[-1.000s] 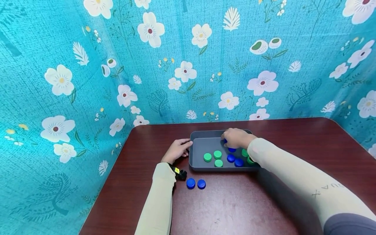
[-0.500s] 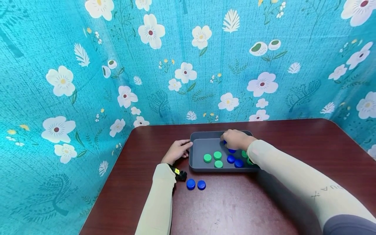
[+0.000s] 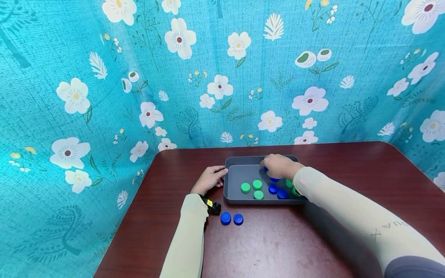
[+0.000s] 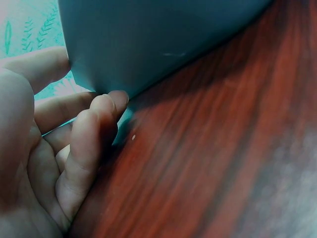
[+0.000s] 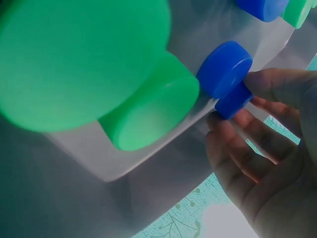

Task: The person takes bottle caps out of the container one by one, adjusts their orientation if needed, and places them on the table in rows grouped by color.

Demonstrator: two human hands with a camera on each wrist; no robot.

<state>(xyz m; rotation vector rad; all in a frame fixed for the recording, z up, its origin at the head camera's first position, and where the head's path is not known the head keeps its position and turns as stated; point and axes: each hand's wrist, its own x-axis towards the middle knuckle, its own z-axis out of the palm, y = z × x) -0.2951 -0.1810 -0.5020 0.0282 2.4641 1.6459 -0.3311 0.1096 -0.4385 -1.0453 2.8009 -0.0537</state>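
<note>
A shallow grey tray (image 3: 240, 201) lies on the table with green and blue bottle caps inside. My left hand (image 3: 208, 179) holds it at the left side, the thumb at the rim and the other fingers bent against the outer wall, as the left wrist view shows. Over the tray's back right part, my right hand (image 3: 279, 166) pinches a blue bottle cap (image 5: 234, 101) between thumb and fingers. Right beside that cap sits another blue cap (image 5: 225, 69). Green caps (image 5: 153, 106) loom close to the right wrist camera. My right forearm hides part of the tray's right side.
Two blue caps (image 3: 232, 219) lie on the dark red-brown table (image 3: 271, 243) in front of the tray. Inside it, three green caps (image 3: 257, 185) sit left of centre, with blue caps (image 3: 278, 191) to their right. A turquoise floral cloth (image 3: 194, 85) hangs behind the table.
My right hand has shifted very slightly left within the tray, still pinching the blue cap. The left hand stays at the tray's side, and the head view has tilted up a little.
</note>
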